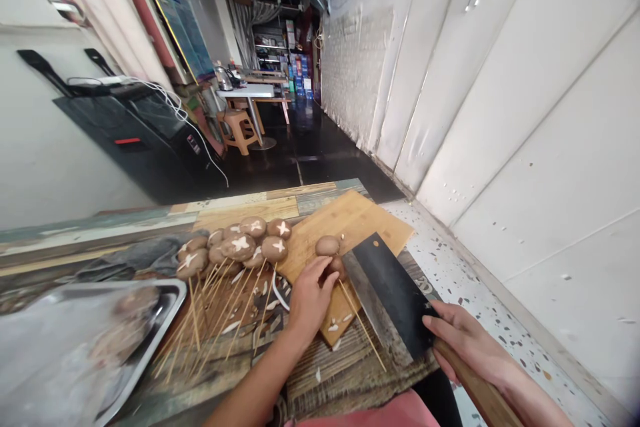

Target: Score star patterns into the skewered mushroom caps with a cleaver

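Observation:
My left hand (311, 299) rests on a wooden cutting board (350, 227), its fingertips pressed on a skewered brown mushroom (338, 267). The skewer stick (363, 325) runs back toward me. A second mushroom (327, 245) sits just beyond it. In my right hand (463, 340), gripped by its wooden handle (480, 392), is a broad black cleaver (387, 293). The blade lies flat beside the held mushroom. To the left is a pile of skewered mushrooms (235, 247) with star cuts on their caps.
A metal tray (165, 307) under a plastic bag (60, 347) stands at the left on the patterned table. White mushroom trimmings lie scattered on the board and table. A white wall runs along the right. A black appliance, a stool (240, 128) and a table stand further back.

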Tool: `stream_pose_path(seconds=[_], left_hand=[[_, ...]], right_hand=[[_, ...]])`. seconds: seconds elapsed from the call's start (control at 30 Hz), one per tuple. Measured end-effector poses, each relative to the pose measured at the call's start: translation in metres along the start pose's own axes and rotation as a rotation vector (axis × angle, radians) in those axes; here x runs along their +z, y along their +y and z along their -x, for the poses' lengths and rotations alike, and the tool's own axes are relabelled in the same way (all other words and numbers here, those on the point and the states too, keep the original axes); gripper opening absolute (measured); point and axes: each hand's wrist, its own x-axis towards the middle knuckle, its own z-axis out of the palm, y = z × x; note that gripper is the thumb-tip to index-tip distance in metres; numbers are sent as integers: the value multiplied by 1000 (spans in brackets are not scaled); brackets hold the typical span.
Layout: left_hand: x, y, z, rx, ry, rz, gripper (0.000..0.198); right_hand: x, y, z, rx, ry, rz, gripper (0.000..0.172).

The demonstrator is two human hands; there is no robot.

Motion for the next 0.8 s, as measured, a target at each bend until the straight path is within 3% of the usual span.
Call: stream_pose_path(seconds=[0.47,0.8], left_hand=[[3,-4,2,7,22,11,27],[3,-3,1,6,24,32,27]], right_hand=[[-7,-1,-11,112,35,-39,41],[-13,0,-17,82,-23,-88,33]])
